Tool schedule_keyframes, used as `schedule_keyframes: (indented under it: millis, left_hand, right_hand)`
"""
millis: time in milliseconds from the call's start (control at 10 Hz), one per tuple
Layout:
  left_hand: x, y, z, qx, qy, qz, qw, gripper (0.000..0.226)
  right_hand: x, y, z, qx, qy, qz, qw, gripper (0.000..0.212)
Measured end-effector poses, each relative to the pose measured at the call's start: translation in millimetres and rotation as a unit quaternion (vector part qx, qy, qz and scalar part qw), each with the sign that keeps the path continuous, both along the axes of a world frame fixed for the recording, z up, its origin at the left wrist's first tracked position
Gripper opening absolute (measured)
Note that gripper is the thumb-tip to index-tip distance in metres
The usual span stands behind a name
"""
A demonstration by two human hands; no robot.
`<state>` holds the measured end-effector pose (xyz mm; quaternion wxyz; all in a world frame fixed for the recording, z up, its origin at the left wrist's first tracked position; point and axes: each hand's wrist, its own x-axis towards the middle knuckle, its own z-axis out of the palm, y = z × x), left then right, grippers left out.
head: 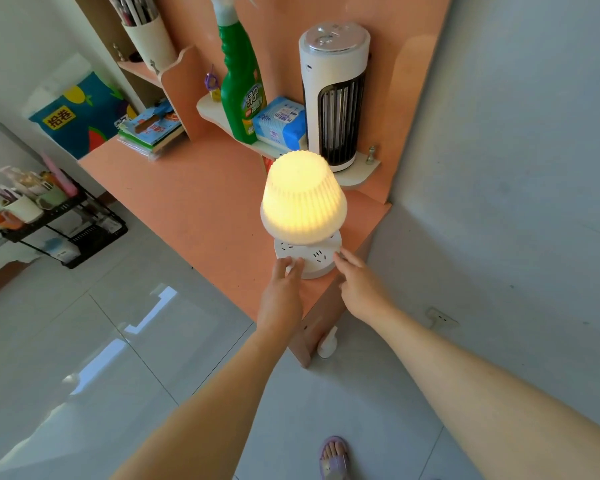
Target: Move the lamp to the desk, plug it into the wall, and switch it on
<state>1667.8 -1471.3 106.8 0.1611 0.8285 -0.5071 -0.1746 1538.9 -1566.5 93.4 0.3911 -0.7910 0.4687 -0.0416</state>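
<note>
- The lamp [303, 199] sits on the orange desk [187, 209], right at the near corner by the wall, and it's lit: the ribbed shade glows warm yellow.
- Its round white base [312, 259] has socket slots on top (so it doubles as a power strip, looks like).
- The person's left hand [283, 289] reaches in from below, fingertips [293, 263] resting on the front left edge of the base. Fingers are only loosely curled, pressing or touching rather than wrapped around anything.
- The right hand [359, 289] comes in from the right with fingers stretched out, tips touching the base's right rim. Flat and relaxed, not clamped on it.
- A wall outlet [442, 318] shows low on the grey wall to the right; a white plug-like thing [328, 342] sits by the desk's leg, but whether it's the lamp's plug can't be made out.
- Behind the lamp on a small shelf [357, 176]: a white tower fan [336, 95], a blue pack of tissues [281, 123] and a green spray bottle [239, 84].
- Further left there's a stack of books [151, 128] on the desk and a cup of pens [148, 36] up on the shelving.
- A black rack [54, 216] with mugs stands on the tiled floor, well apart from the desk.
- One foot in a purple sandal [333, 457] shows at the bottom.
</note>
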Motion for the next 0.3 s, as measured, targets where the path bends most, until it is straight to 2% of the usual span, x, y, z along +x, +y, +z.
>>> schedule_keyframes:
  millis: [200,300]
  left_hand:
    - [-5,-1,5,-0.034,0.019,0.037,0.999,0.065]
    - [-10,-2,9,-0.033,0.022,0.039,0.998,0.048]
  right_hand:
    - [-15,7,1,0.062,-0.046,-0.018,0.997,0.058]
    - [-27,10,5,0.101,-0.076,-0.061,0.990,0.044]
